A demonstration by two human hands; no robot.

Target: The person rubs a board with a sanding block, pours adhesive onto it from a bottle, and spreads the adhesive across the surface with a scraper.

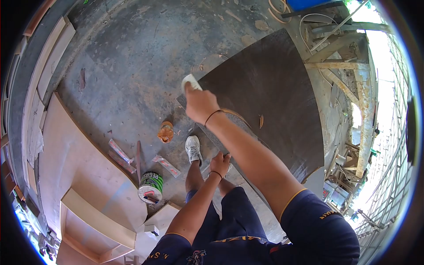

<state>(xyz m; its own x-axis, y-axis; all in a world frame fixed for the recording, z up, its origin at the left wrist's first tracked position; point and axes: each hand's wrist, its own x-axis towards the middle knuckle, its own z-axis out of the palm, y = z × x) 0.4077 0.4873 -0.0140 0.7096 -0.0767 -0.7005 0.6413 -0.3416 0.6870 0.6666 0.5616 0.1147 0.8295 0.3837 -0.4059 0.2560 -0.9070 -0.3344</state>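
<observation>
A right hand [201, 105] pinches a white pad [191, 79] at the dark panel's [278, 84] left corner, seemingly for control; the left hand [220, 164], grip unclear, hovers beside the panel, perhaps for balance.

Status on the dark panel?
Done: dark panel looks cut to shape, curved outer edge visible.
In hand: right hand holds a white pad-like object at the panel's corner; left hand is down by the knee.
Left: probably surface cleanup, given pale streaks on the panel and a loose tan sliver on it. Can't confirm percent complete.
</observation>
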